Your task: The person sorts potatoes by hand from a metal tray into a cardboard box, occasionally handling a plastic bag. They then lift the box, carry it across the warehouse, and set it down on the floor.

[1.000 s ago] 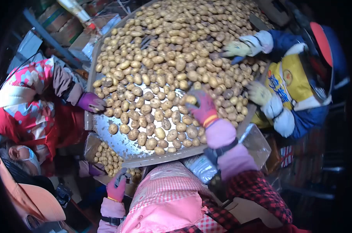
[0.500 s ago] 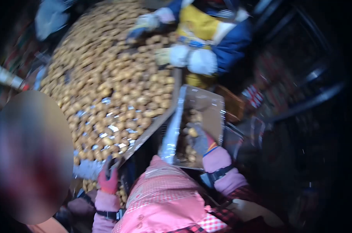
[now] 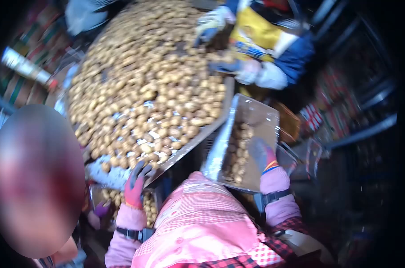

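Note:
A wide sorting table point(image 3: 184, 154) is spread with many potatoes point(image 3: 144, 107). My left hand point(image 3: 136, 185), in a pink and grey glove, is at the table's near edge beside the closest potatoes. Its fingers are stretched out and slightly apart, with nothing visible in them. To the right stands a cardboard box point(image 3: 262, 114) with a clear plastic liner and potatoes point(image 3: 239, 154) along its left side. My right hand point(image 3: 261, 154), gloved the same way, is inside the box at its right side. Its fingers look extended, holding nothing visible, though slightly blurred.
Across the table, a co-worker in a yellow apron point(image 3: 256, 38) has gloved hands over the potatoes. Another person is close on my left, largely blurred out. Below the near edge sits a container of potatoes point(image 3: 149, 210). A brown crate point(image 3: 287, 123) stands behind the box.
The view has shifted, so the scene sits farther right. A potato beside my right hand's fingers earlier is no longer there. My left hand's fingers are now stretched toward the potatoes.

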Available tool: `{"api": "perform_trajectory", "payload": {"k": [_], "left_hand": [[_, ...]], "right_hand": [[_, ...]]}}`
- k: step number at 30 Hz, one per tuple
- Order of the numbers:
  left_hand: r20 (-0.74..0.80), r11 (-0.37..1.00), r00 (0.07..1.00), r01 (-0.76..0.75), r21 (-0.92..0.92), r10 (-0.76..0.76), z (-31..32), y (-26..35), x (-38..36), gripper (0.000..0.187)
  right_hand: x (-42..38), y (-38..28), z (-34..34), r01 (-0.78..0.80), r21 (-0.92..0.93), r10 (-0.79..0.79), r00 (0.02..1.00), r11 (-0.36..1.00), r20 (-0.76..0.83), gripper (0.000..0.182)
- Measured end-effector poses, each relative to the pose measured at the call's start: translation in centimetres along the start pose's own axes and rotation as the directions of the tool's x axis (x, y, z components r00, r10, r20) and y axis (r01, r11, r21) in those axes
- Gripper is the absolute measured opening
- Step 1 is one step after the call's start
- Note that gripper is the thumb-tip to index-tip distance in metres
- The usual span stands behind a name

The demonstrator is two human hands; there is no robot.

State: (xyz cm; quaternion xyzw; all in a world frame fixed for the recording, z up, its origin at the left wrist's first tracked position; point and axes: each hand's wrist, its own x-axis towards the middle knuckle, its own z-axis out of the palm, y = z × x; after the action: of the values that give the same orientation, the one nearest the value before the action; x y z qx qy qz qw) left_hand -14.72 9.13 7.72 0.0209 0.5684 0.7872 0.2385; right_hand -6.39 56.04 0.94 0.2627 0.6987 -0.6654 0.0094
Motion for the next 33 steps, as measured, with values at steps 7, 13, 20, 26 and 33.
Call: {"api": "perform_trajectory", "payload": {"k": [7,13,20,26,33], "left_hand": [[0.136,0.918,0.988,-0.016,-0.397,0.076,4.9,4.5,-0.9,0.074],[-0.028,0.908,0.995,-0.098,-0.407,0.095,2.6,4.7,-3.7,0.076],[-0.062,0.926,0.994,-0.105,-0.362,0.088,-0.3,4.2,-5.2,0.074],[0.097,0.942,0.995,0.054,-0.330,-0.023,0.2,3.3,-3.4,0.079],[0.121,0.855,0.992,0.083,-0.511,-0.024,-1.2,3.0,-3.0,0.072]], "right_hand": [[-2.8,-6.0,27.4,0.008,-0.162,0.137,0.496,0.987,0.858,0.048],[-4.2,-7.3,30.8,-0.004,-0.235,0.207,0.489,0.972,0.848,0.033],[-3.9,-9.9,30.6,-0.149,-0.238,0.274,0.307,0.960,0.911,0.012],[-3.6,-7.4,31.2,0.102,-0.185,0.150,0.283,0.977,0.947,0.021],[-2.0,-8.2,31.5,-0.148,-0.400,0.426,0.257,0.904,0.867,0.026]]}}
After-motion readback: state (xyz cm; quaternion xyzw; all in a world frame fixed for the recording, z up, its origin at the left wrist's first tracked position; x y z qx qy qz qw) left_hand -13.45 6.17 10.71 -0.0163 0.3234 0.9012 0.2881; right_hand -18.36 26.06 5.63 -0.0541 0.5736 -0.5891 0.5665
